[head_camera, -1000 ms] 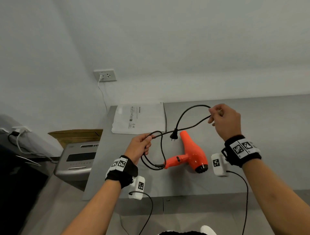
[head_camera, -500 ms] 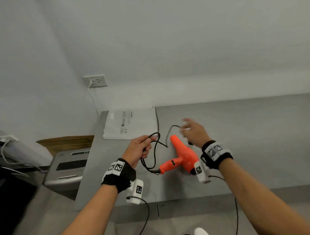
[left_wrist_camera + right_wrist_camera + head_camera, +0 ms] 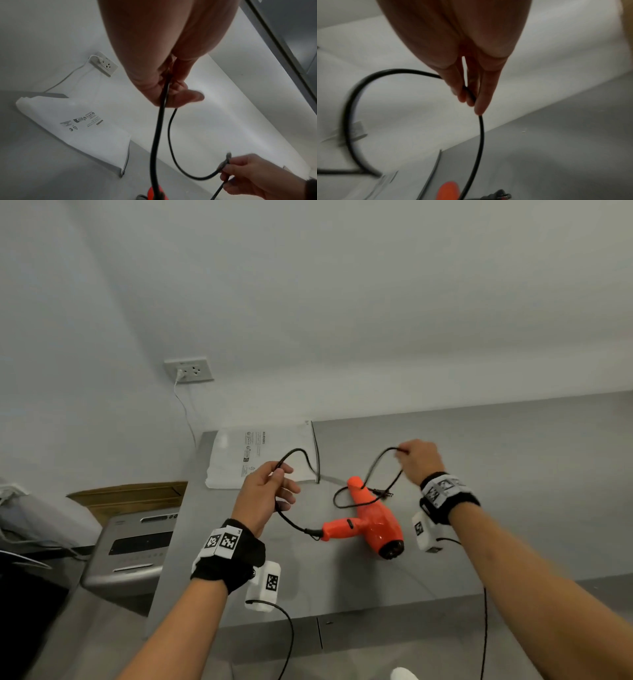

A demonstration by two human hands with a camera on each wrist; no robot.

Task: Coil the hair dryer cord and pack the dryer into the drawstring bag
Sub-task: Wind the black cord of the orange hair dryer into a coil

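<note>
The orange hair dryer (image 3: 371, 523) lies on the grey table (image 3: 513, 491), nozzle pointing away from me. Its black cord (image 3: 291, 520) runs from the handle up into my left hand (image 3: 279, 481), which grips it above the table's left part. The cord then loops over the white drawstring bag (image 3: 253, 453) and across the nozzle to my right hand (image 3: 404, 455), which pinches it in the air. The plug (image 3: 383, 493) rests beside the nozzle. In the wrist views, my left hand (image 3: 169, 93) and right hand (image 3: 471, 101) each hold the cord (image 3: 481, 135).
The bag lies flat at the table's back left corner. A wall socket (image 3: 190, 370) with a white lead is above it. A silver appliance (image 3: 133, 546) and a cardboard box (image 3: 130, 494) stand left of the table. The table's front edge (image 3: 342, 625) is near me.
My right hand let go of the cord, dropped beside the dryer's nozzle, and now pinches a section nearer the plug, lifted to the right. My left hand has kept its hold.
</note>
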